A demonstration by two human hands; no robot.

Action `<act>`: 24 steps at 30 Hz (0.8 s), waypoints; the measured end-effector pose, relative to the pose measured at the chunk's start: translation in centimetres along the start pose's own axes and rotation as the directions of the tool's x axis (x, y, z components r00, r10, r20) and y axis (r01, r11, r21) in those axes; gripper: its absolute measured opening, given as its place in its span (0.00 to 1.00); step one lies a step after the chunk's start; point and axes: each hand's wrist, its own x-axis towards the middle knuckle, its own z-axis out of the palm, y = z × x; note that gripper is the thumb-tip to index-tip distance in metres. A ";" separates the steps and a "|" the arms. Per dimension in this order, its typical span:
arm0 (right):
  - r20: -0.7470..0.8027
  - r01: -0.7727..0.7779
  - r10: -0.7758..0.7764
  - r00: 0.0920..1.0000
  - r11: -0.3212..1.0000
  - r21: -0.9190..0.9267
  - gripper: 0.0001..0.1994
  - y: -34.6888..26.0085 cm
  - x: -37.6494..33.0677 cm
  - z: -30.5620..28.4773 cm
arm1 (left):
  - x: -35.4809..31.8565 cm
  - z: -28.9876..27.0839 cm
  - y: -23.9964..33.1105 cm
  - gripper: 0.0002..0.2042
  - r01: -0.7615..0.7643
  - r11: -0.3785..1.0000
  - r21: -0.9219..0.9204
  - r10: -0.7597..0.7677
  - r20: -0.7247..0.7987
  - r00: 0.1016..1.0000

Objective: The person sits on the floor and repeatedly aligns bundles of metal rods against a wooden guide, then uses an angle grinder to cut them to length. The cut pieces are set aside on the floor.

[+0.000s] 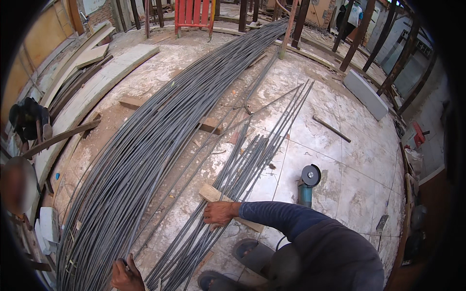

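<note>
My left hand (126, 275), low in the picture beside the edge of the large bundle of long grey steel rods (160, 140), is closed around one thin rod. Farther right, the fingers of my right hand (221, 214) curl over a smaller group of steel rods (187, 245). These rods lie across a wooden block (211, 193), which sits just under that hand. A blue sleeve covers my right arm. Close by on the tiles, an angle grinder (307, 186) with a teal body rests with its disc facing up.
Sandalled feet (252, 254) stand by the small rods. A short bar (331, 129) lies on the floor. Long pale beams (102, 82) line the left, where another person (28, 121) is. A red barrier (194, 14) and dark posts (358, 36) stand at the back.
</note>
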 end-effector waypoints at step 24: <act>-0.020 -0.113 0.118 0.993 0.978 0.176 0.20 -5.1 -2.7 -0.5 | 4.6 -6.5 -1.0 0.24 -0.201 0.883 0.423 0.387 -0.417 0.822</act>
